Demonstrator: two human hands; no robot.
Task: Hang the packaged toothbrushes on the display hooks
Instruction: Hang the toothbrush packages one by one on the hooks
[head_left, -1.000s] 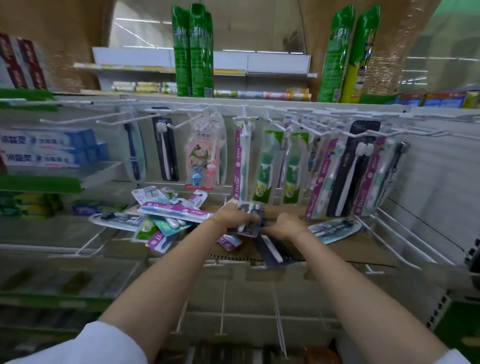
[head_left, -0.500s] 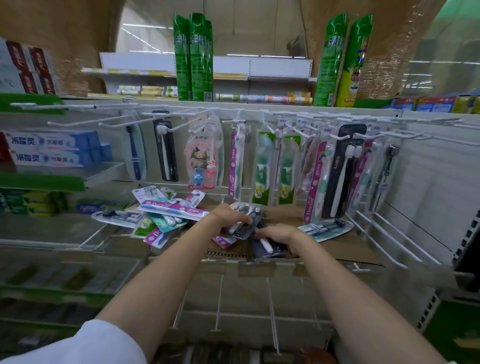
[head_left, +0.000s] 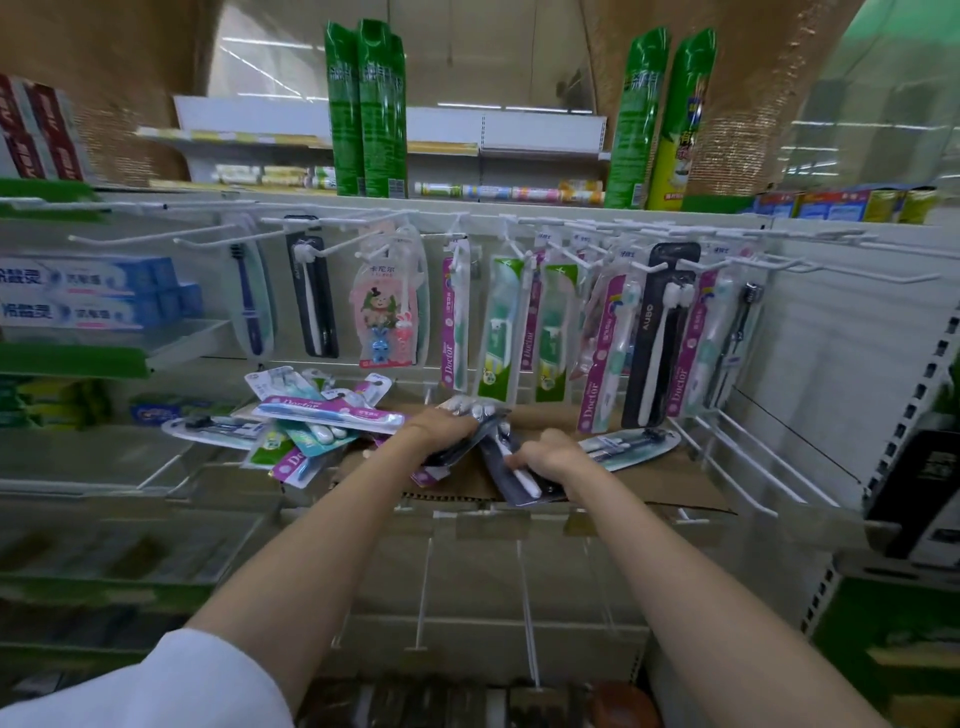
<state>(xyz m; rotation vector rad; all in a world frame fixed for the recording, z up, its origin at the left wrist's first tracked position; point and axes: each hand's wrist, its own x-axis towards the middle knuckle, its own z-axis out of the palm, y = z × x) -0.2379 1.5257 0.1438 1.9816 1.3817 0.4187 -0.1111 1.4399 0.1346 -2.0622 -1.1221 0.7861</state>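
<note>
- A white display rack (head_left: 831, 332) is seen across the view, with a row of white hooks (head_left: 587, 254) along its top rail.
- Packaged toothbrushes are hung on many of these hooks, among them a black pack (head_left: 657, 332) towards the right and a pink cartoon pack (head_left: 384, 306) nearer the middle.
- A cardboard sheet (head_left: 649, 483) is laid on the shelf below the hooks, and the loose packs are spread on it.
- A loose pile of packs (head_left: 311, 421) is heaped at the left of the cardboard, topped by a pink and white one.
- A teal pack (head_left: 628, 447) is laid flat just beside the right hand.
- Both bare forearms are stretched forward and slightly inward, so that the hands are brought near each other over the cardboard; a white sleeve (head_left: 150, 686) is seen at the lower left.
- The left hand (head_left: 441, 428) is curled palm down round a dark pack (head_left: 470, 439), whose clear blister end is seen past the fingers.
- The right hand (head_left: 550, 457) is closed on a black pack with a white brush (head_left: 514, 475), which is lying tilted on the cardboard; the fingers are curled over its upper part.
</note>
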